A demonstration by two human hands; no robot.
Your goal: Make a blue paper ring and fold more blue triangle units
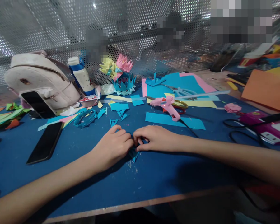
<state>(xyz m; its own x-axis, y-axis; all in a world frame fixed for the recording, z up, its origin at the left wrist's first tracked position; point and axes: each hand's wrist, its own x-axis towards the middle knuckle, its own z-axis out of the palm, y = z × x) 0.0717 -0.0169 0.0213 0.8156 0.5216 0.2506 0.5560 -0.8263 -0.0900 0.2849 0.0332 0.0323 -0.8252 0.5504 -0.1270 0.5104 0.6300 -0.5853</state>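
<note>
Head view: a small blue folded-paper piece (134, 155) lies on the smooth dark-blue counter (91, 196), directly beneath the meeting fingertips of both hands and poking out toward the person's side; that overlap is the relation that matters most, since the fingers cover much of the paper; its visible part tapers toward the near edge, though I cannot tell its long axis; the left hand (118, 141) and the right hand (154, 138) are about equally near, coming in from opposite sides; the left grip is curled knuckles-up and the right bends thumb and fingers inward, but whether either pinches the paper or merely presses it I cannot tell; beyond them lie crisp-edged blue paper triangles (124, 116) and a flat, matte blue paper strip (198, 123); a pink plastic glue gun (168, 104) reaches its handle over the strip; farther back, a spiky blue paper flower (125, 89) shows stiff, pointed petals.
</note>
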